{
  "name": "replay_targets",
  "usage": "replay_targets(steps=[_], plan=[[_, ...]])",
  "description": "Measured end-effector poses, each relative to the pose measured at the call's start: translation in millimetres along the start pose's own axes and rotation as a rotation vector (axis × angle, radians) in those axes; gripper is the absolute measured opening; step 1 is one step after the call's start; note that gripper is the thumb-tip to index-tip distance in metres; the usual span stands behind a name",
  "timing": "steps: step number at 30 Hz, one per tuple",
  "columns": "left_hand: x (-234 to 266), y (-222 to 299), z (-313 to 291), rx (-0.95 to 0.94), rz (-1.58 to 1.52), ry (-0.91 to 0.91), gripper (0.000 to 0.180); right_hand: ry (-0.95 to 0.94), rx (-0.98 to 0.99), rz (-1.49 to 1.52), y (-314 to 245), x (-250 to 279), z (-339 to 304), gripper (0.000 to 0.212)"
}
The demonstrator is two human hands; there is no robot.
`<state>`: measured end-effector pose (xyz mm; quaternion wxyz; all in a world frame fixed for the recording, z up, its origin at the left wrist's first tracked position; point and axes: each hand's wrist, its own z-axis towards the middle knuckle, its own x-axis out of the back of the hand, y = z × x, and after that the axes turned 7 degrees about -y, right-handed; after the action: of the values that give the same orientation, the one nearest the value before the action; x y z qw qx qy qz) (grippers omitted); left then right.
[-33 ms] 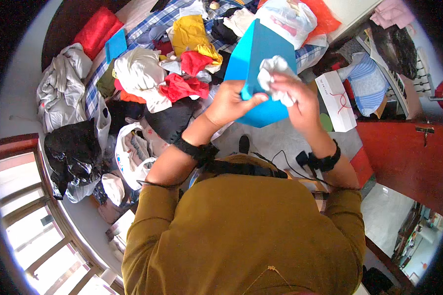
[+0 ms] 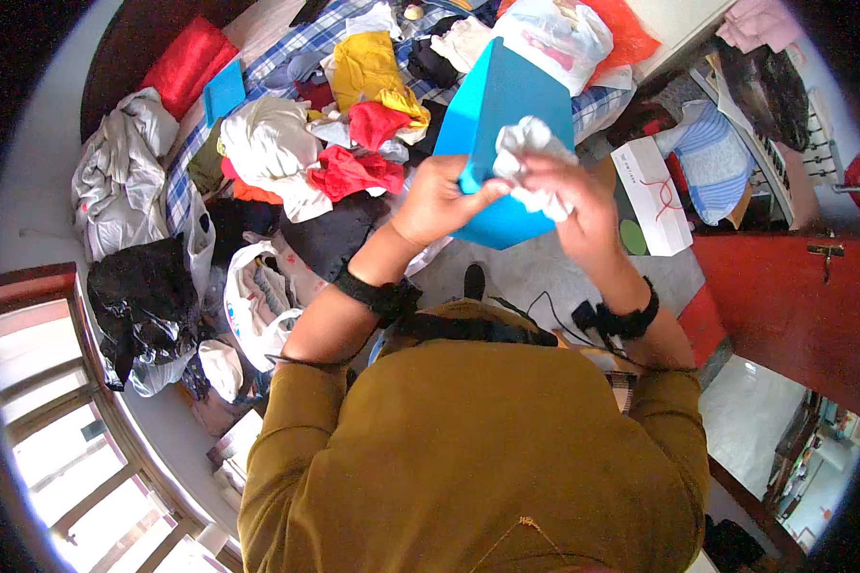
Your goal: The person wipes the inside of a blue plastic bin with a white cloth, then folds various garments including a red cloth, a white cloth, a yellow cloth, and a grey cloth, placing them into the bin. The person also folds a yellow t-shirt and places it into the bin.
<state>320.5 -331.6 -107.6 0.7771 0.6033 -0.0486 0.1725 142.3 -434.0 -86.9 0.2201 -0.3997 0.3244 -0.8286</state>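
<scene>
Blue, stiff-looking panels form the box-like container (image 2: 526, 81) held out in front of the person, between the near edge of the bed and the body; whether its far end rests on the checked bedsheet (image 2: 602, 107) or hangs clear of it cannot be told from this view. The left hand (image 2: 438, 202) is closed on the container's near left corner, thumb laid along the near edge and fingers wrapped round the far side, mostly out of sight. The right hand (image 2: 583, 196) has its fingers bunched around a crumpled white cloth (image 2: 527, 143), possibly tissue, which appears to lie against the container's right-hand face.

Judging by that pose, wiping this face is the step in hand, with the left hand as the clamp and the right doing the rubbing. The next move calls for a firm left grip and flat, even pressure through the cloth, then a turn of the container to bring round the sides now facing away.

Far left on the bed lie a smaller blue flat piece (image 2: 224, 91) and a yellow garment (image 2: 366, 67), with a red garment (image 2: 358, 172) nearer. To the right of the right hand stands a white box (image 2: 652, 196) with a red cord.
</scene>
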Motion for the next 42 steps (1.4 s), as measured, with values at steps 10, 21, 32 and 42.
replay_targets(steps=[10,21,32,42], plan=[[13,15,17,0.212,-0.298,0.351,0.032,0.905,-0.336,0.472,63,108,-16,0.020],[36,11,27,0.252,-0.807,0.494,0.060,0.315,0.107,0.234,50,28,54,0.026],[39,5,1,0.280,-0.960,0.534,0.061,0.199,0.397,-0.279,62,45,93,0.053],[34,3,-17,0.316,-0.989,0.894,0.052,0.099,-0.408,-0.197,133,29,27,0.039]])
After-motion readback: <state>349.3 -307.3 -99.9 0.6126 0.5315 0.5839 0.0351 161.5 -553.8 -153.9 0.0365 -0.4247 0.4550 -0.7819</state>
